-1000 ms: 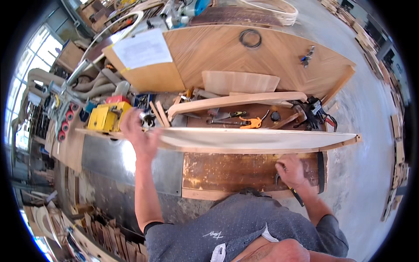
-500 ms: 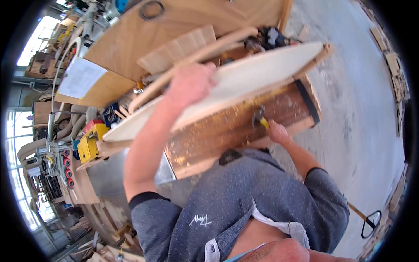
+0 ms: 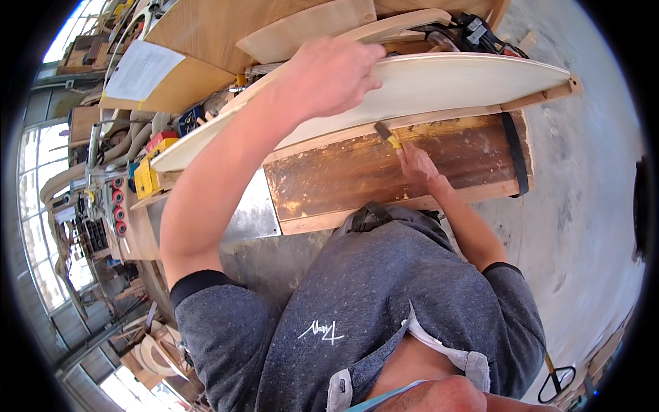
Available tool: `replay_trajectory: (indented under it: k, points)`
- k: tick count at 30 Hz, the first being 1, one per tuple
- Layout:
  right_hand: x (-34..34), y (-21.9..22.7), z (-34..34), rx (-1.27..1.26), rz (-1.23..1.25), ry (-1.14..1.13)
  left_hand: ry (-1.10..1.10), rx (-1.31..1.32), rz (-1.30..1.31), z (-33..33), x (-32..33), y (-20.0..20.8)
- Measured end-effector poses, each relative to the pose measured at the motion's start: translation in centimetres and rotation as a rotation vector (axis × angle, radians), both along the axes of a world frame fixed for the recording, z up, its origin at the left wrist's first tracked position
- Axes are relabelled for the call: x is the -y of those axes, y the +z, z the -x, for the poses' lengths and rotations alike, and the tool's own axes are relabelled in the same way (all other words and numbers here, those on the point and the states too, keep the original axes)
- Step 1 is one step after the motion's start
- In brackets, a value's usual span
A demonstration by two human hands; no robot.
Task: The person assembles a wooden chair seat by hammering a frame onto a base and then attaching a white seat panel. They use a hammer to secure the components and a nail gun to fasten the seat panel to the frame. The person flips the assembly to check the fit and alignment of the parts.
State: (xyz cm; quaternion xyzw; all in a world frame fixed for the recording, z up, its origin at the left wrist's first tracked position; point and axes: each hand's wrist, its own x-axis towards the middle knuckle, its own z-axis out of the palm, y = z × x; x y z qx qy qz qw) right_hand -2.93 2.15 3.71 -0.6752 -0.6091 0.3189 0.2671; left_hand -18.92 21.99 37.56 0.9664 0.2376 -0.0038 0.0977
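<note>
A person leans over a workbench, seen from the head camera. The left hand [image 3: 328, 74] lies palm down, fingers curled, pressing on a long pale curved wooden panel [image 3: 439, 86] that runs from 9 o'clock to 2 o'clock across the upper field; no object is pinched in it. The right hand [image 3: 416, 165] is closed around a small yellow-handled tool [image 3: 386, 134], apparently a chisel or scraper, whose dark tip meets the seam at the lower edge of the panel, where a narrow wooden strip [image 3: 522, 101] borders it.

Below the seam lies a dark, stained board [image 3: 357, 172], blotched with pale residue, with a black strap [image 3: 516, 151] looped over its end at 3 o'clock. The residue appears patchy along the board, heavier toward 9 o'clock, which suggests that work along the seam is partial; most of the edge toward 3 o'clock looks untreated, though this cannot be settled from the view.

At 10 o'clock a yellow power tool [image 3: 145, 177] and a red box [image 3: 162, 140] sit just beside the panel's tip. At 11 o'clock a white paper sheet [image 3: 141, 69] lies on a plywood top [image 3: 206, 34]. At 1 o'clock clamps [image 3: 480, 34] crowd behind the panel. A metal sheet [image 3: 250, 213] adjoins the board.
</note>
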Motion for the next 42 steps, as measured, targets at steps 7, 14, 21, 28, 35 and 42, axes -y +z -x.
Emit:
replay_trajectory:
  k: [7, 14, 21, 28, 35, 42]
  points:
    - [1.4, -4.3, -2.1, 0.321, -0.41, 0.049, 0.011, 0.061, -0.05, -0.5, -0.6, 0.3]
    - [0.2, -3.1, -3.7, 0.038, -0.045, -0.067, 0.169, -0.039, 0.061, 0.1, -0.1, 1.0]
    - [3.6, -0.7, -7.1, -0.059, -0.01, -0.375, 0.246, -0.065, 0.108, -0.1, 0.4, 1.6]
    - [4.1, 0.0, -11.1, -0.061, 0.061, -0.514, 0.231, -0.081, 0.056, -0.2, -0.1, 2.7]
    - [4.3, -1.0, -12.5, 0.002, -0.011, -0.527, 0.202, -0.068, -0.026, -0.4, 0.0, 7.1]
    - [4.9, 0.3, -12.9, -0.131, 0.059, -0.509, 0.21, -0.064, -0.094, 2.6, -1.4, 8.7]
